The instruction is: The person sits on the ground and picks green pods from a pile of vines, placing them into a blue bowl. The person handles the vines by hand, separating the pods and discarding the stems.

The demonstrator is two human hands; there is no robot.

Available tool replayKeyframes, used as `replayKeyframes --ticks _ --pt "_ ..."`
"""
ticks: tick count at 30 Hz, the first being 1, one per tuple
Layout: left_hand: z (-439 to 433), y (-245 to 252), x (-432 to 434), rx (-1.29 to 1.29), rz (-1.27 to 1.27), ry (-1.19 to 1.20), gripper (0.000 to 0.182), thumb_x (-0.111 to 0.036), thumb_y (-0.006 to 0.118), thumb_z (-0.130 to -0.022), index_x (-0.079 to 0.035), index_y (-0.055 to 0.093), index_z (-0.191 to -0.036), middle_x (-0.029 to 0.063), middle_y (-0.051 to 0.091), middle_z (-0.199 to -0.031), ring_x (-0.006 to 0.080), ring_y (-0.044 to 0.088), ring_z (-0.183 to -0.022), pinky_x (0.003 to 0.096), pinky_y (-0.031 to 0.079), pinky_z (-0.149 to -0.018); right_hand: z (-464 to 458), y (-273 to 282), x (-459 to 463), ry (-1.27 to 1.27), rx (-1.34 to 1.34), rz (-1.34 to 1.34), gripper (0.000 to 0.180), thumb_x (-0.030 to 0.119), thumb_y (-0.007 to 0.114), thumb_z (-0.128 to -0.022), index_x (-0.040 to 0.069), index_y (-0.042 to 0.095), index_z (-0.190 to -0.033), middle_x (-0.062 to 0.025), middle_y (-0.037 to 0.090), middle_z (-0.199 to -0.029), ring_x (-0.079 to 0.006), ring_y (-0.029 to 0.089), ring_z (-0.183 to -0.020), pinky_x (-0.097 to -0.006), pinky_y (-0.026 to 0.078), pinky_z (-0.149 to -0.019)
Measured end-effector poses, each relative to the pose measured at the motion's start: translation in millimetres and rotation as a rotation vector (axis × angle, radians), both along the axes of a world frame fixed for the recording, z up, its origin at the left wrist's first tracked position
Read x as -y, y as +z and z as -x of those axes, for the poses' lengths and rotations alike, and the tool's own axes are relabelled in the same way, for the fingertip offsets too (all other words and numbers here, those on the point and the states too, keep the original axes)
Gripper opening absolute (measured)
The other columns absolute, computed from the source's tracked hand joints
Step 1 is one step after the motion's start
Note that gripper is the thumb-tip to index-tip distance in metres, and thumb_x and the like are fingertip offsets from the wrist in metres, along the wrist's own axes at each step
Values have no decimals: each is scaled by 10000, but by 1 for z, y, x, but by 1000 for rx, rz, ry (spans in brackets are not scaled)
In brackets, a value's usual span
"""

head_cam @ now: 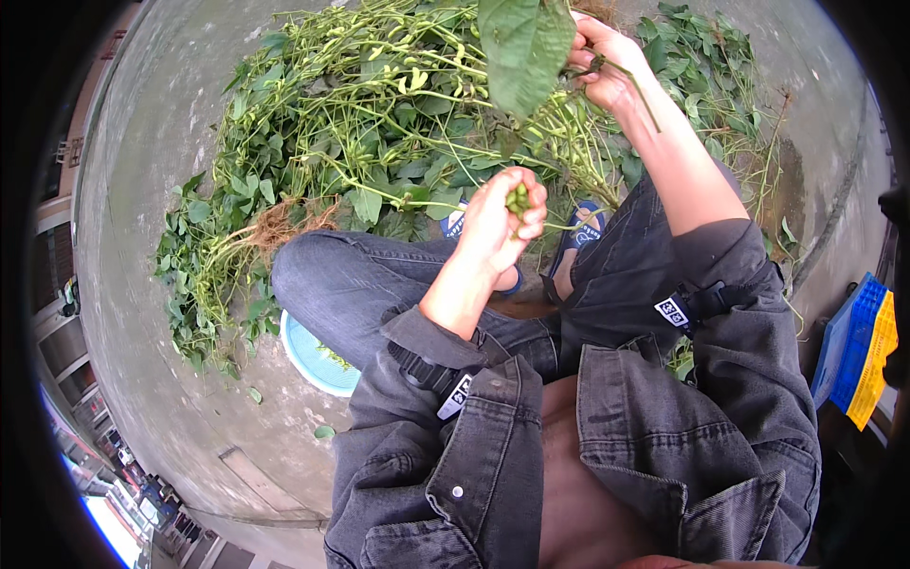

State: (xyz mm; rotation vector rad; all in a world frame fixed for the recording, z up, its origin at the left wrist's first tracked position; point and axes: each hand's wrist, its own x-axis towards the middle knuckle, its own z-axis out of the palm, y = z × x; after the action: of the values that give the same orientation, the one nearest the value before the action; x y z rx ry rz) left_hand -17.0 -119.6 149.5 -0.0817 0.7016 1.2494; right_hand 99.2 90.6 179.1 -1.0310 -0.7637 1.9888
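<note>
My left hand (pixel 498 217) is closed around several green bean pods (pixel 519 200), held above my lap. Farther forward and to the right, my right hand (pixel 604 60) grips a plant stem (pixel 643 99). A large green leaf (pixel 526 53) hangs just left of that hand, hiding part of what lies behind it. Beneath both hands spreads a big heap of uprooted bean plants (pixel 355 114), with pods, leaves and pale stems. Brown roots (pixel 284 226) stick out of the heap beside my left knee.
A light-blue basin (pixel 290 348) with some green pods stands by my left thigh, partly covered by it. More leafy plants (pixel 711 78) lie at the far right. Blue (pixel 846 341) and yellow (pixel 876 363) plastic crates stand at the right. Loose leaves dot the concrete floor (pixel 163 299).
</note>
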Motion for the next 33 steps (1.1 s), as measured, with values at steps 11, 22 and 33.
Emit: replayKeyframes --ticks 11,22,33 --pt "7 7 -33 -532 -154 -94 255 -329 588 -929 -77 580 -891 -28 490 -631 36 404 -488 157 275 -392 46 15 61 -27 -63 57 123 135 481 -955 50 545 -1017 4 486 -707 -43 310 -469 -179 241 -386" --pt "35 42 -23 -310 -228 -194 270 -280 536 -943 -16 535 -887 -11 436 -590 73 387 -474 193 297 -403 52 1 51 88 -65 -80 178 121 434 -949 47 581 -1018 33 502 -672 -45 376 -494 -182 251 -379" --pt "288 -7 219 -884 557 691 151 -206 467 -953 -92 562 -928 22 563 -725 125 492 -582 241 385 -490 -96 9 -86 -6 -16 -178 162 270 504 -946 150 545 -845 49 469 -600 -61 376 -441 -175 261 -332"
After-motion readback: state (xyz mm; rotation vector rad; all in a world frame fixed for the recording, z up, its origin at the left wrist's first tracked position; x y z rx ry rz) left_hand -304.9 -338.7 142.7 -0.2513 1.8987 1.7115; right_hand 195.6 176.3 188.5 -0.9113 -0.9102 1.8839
